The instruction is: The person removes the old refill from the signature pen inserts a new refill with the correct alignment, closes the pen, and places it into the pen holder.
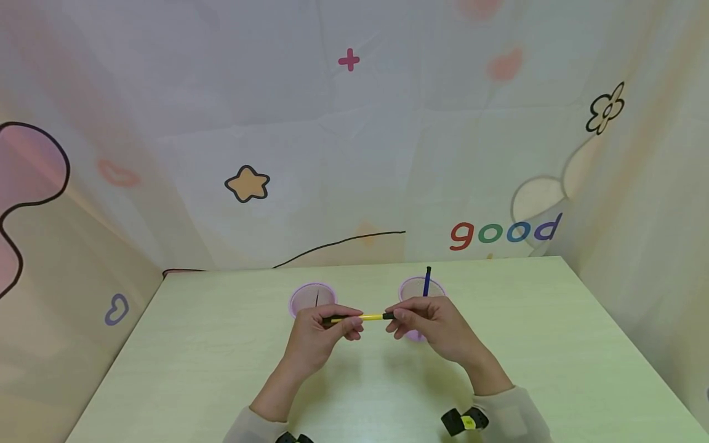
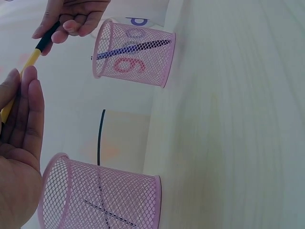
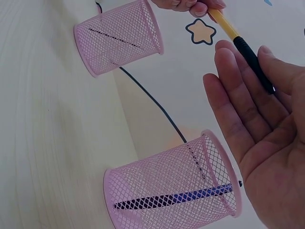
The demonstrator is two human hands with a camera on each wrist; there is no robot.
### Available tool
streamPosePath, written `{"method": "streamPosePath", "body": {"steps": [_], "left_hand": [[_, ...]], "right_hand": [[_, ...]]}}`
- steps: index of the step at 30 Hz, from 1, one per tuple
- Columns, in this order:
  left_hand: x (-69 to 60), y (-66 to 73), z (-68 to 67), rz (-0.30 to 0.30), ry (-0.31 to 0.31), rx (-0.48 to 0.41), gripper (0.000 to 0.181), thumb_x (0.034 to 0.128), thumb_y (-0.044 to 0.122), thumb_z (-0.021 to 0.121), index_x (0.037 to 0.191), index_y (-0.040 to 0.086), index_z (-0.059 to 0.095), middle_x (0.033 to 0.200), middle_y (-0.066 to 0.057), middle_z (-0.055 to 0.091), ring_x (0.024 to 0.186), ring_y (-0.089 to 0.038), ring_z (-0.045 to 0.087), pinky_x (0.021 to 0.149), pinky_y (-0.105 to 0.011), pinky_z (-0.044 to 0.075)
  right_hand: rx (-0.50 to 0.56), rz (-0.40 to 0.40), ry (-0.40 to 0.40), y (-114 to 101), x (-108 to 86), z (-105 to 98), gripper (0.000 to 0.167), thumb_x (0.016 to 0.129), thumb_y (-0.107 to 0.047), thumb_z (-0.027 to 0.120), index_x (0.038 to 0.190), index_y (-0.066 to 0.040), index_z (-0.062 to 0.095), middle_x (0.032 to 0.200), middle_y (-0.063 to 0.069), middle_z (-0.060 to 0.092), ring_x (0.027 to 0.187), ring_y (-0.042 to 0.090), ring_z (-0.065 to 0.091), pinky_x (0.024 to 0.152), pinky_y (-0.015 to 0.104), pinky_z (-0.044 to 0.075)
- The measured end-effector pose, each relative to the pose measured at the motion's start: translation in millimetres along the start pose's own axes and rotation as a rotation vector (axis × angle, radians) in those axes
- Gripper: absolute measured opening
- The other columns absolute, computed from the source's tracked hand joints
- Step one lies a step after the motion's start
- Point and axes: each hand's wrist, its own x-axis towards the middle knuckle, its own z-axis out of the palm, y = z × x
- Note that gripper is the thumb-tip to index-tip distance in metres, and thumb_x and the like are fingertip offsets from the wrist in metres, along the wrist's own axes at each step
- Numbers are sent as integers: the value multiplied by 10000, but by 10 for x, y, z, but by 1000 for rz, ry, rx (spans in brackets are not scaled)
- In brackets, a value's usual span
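Between my two hands a yellow pen with black end sections [image 1: 373,317] lies nearly level above the table. My left hand [image 1: 314,341] pinches its left end with thumb and fingers. The black right end is pinched by my right hand [image 1: 440,326], the thumb pressing it against the fingers in the right wrist view. Behind the left hand stands a pink mesh pen cup [image 1: 303,297] with a thin dark stick [image 2: 112,213] inside. A second pink mesh pen cup [image 3: 162,167], partly hidden by the right hand in the head view, holds a blue pen [image 1: 427,282].
The pale wooden table [image 1: 210,344] reaches back to a printed cloth backdrop [image 1: 310,154]. Dark wrist devices with yellow marks [image 1: 465,421] sit at the sleeves. Both cups stand upright, apart from each other, toward the table's far edge.
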Motion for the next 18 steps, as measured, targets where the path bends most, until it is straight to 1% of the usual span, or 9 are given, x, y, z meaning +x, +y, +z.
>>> {"method": "streamPosePath", "body": {"steps": [5,11,14,18], "left_hand": [[4,-1,-5,3,-4,-3,190,944,94,750,1090,-24,772,941,-277,758,735,-114,751,771,-334,641],[10,-14,-14,1,-8,0,189,947,101,748,1091,-18,773,940,-268,760,734,-119,752,770,-337,642],[9,-16,-15,-2,-11,2,188,950,107,747,1093,-12,774,941,-262,761,736,-121,753,770,-337,641],[8,-14,-16,2,-15,-1,191,951,107,744,1095,-16,772,940,-266,758,735,-119,753,767,-337,642]], "right_hand": [[-7,-6,4,-2,1,-3,231,1050,-140,610,1150,24,738,988,213,776,857,202,773,837,384,635],[0,-21,7,-3,2,-3,217,1039,-124,624,1149,23,741,996,226,774,854,213,771,842,389,634],[-1,-23,12,-2,-1,-5,211,1031,-118,635,1149,19,745,1006,236,771,849,211,771,843,363,633],[-3,-17,19,-18,-5,-4,202,1019,-126,655,1149,-9,755,1027,201,779,850,207,771,845,334,631]]}}
